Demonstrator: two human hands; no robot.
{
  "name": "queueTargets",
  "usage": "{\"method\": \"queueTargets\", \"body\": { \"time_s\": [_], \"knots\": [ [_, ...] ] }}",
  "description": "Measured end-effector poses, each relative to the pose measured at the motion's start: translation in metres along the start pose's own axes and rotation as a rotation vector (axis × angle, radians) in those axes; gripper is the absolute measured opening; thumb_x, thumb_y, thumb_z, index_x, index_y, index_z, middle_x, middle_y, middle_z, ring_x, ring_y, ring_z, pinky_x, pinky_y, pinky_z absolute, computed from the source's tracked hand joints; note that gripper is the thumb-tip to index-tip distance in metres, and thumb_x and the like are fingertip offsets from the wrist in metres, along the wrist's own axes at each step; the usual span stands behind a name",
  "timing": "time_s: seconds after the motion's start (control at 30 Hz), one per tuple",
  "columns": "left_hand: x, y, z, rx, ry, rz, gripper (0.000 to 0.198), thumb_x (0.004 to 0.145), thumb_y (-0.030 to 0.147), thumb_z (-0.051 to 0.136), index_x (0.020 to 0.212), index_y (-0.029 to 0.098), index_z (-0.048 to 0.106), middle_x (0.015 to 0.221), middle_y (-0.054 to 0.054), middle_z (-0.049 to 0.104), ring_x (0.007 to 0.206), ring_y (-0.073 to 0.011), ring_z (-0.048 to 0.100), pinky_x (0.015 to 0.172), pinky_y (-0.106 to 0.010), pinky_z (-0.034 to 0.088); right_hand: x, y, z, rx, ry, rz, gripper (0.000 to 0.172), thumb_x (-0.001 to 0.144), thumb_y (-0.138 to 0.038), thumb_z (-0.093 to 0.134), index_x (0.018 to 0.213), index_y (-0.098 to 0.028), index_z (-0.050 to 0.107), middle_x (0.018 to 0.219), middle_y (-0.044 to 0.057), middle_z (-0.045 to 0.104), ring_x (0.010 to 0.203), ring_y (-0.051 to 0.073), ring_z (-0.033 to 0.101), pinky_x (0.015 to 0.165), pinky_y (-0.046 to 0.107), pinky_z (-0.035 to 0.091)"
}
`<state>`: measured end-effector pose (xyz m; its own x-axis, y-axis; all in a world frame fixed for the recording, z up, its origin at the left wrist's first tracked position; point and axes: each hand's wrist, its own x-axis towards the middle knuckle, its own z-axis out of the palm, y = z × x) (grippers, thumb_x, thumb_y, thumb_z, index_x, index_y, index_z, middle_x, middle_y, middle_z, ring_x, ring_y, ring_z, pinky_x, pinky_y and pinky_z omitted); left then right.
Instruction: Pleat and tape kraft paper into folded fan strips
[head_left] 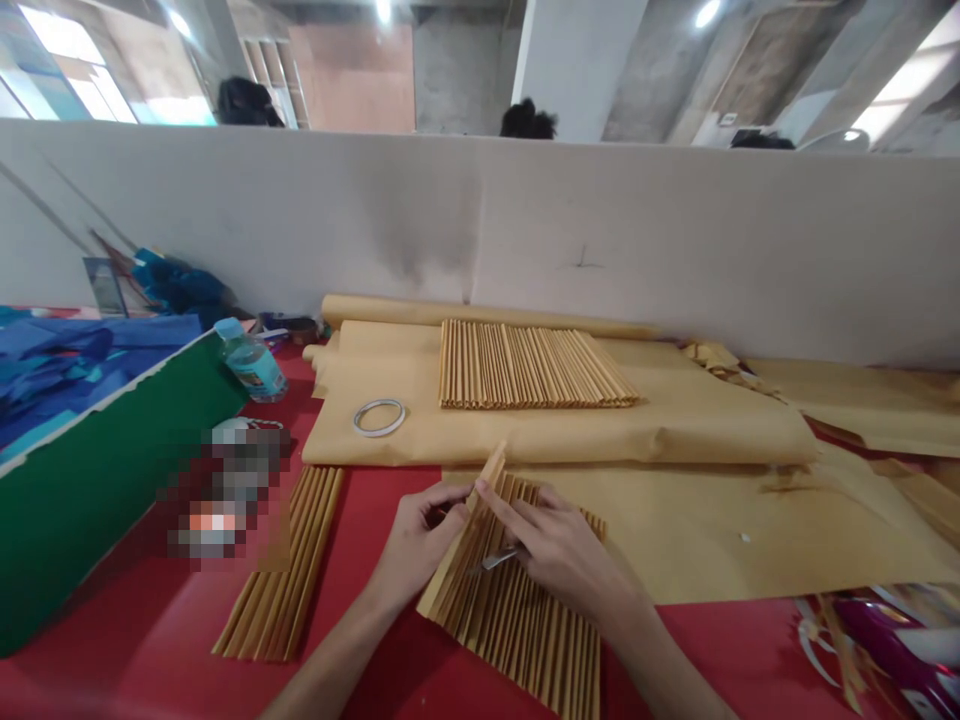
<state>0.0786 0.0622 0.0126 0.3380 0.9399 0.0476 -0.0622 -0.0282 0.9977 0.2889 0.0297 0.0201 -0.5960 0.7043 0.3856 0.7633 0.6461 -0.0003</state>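
Observation:
A sheet of pleated brown kraft paper [525, 630] lies at an angle in front of me, its folds standing up at the left end. My left hand [427, 530] pinches the upper left edge of that pleated paper between thumb and fingers. Over the pleats, my right hand [562, 550] has its index finger stretched to the same raised fold. A thin, flat metal tool [501, 558] sticks out from under the curled fingers of the right hand; the rest of it is hidden, so its kind is unclear.
Another pleated sheet [532, 365] and a tape ring [379, 418] rest on folded kraft paper [600, 435] behind. Left are a narrow pleated strip [292, 570], a bottle [251, 362] and a green-sided box [112, 480]. A white partition [300, 220] stands beyond.

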Motion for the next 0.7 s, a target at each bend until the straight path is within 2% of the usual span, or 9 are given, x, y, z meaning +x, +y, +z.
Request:
{"method": "queueTargets", "body": {
  "time_s": [0.1,0.2,0.33,0.4,0.47,0.53,0.63,0.7],
  "knots": [
    [0.0,0.001,0.001,-0.048,-0.016,-0.027,0.037,0.087,0.044,0.071,0.109,0.016,0.081,0.108,-0.01,0.08,0.1,-0.0261,0.074,0.089,-0.034,0.057,-0.001,0.002,-0.004,-0.174,0.012,-0.073,0.074,0.088,0.002,0.041,0.16,-0.013,0.031,0.077,0.001,0.066,0.062,0.019,0.058,0.072,0.037,0.05],
    [0.001,0.001,0.001,-0.099,-0.013,-0.078,0.041,0.083,0.047,0.074,0.107,0.016,0.081,0.104,-0.01,0.081,0.098,-0.0274,0.074,0.088,-0.036,0.058,-0.002,0.003,-0.007,-0.234,0.03,-0.093,0.071,0.091,0.002,0.039,0.16,-0.017,0.034,0.075,0.001,0.063,0.061,0.019,0.057,0.072,0.037,0.05],
    [0.003,-0.002,-0.001,-0.142,0.049,-0.154,0.043,0.077,0.047,0.078,0.106,0.015,0.082,0.103,-0.011,0.081,0.096,-0.027,0.074,0.086,-0.035,0.058,-0.003,0.003,-0.007,-0.19,0.044,-0.119,0.07,0.093,0.001,0.038,0.16,-0.02,0.034,0.075,0.001,0.063,0.063,0.019,0.059,0.07,0.036,0.051],
    [0.004,-0.002,-0.003,-0.144,0.071,-0.171,0.044,0.075,0.047,0.079,0.104,0.014,0.082,0.101,-0.011,0.081,0.094,-0.0265,0.074,0.085,-0.034,0.058,-0.002,0.003,-0.007,-0.097,0.053,-0.106,0.07,0.093,0.0,0.038,0.16,-0.02,0.034,0.075,0.0,0.064,0.064,0.019,0.06,0.071,0.036,0.052],
    [0.004,0.0,-0.004,-0.123,0.078,-0.172,0.043,0.075,0.045,0.079,0.104,0.014,0.082,0.1,-0.01,0.081,0.094,-0.0258,0.074,0.086,-0.034,0.057,-0.002,0.005,-0.007,0.057,0.08,-0.021,0.067,0.093,-0.001,0.039,0.157,-0.02,0.037,0.076,0.0,0.067,0.067,0.018,0.063,0.073,0.035,0.055],
    [0.004,0.002,-0.005,-0.094,0.076,-0.158,0.042,0.077,0.045,0.077,0.106,0.014,0.081,0.1,-0.01,0.081,0.096,-0.0255,0.074,0.088,-0.034,0.057,-0.003,0.009,-0.009,0.168,0.102,0.134,0.059,0.095,-0.005,0.043,0.15,-0.023,0.047,0.086,0.001,0.073,0.076,0.019,0.068,0.078,0.035,0.058],
    [0.004,0.004,-0.005,-0.07,0.079,-0.127,0.041,0.08,0.045,0.074,0.107,0.015,0.081,0.102,-0.01,0.081,0.098,-0.0257,0.073,0.089,-0.034,0.057,-0.007,0.018,-0.013,0.153,0.088,0.368,0.039,0.098,-0.017,0.05,0.134,-0.026,0.062,0.112,0.006,0.076,0.097,0.025,0.072,0.085,0.043,0.059],
    [0.004,0.004,-0.004,-0.057,0.078,-0.114,0.039,0.08,0.045,0.073,0.106,0.016,0.081,0.103,-0.01,0.081,0.099,-0.026,0.073,0.089,-0.034,0.057,-0.012,0.025,-0.014,0.146,0.084,0.482,0.035,0.099,-0.024,0.052,0.132,-0.027,0.063,0.117,0.007,0.075,0.1,0.027,0.072,0.086,0.045,0.06]
  ]
}}
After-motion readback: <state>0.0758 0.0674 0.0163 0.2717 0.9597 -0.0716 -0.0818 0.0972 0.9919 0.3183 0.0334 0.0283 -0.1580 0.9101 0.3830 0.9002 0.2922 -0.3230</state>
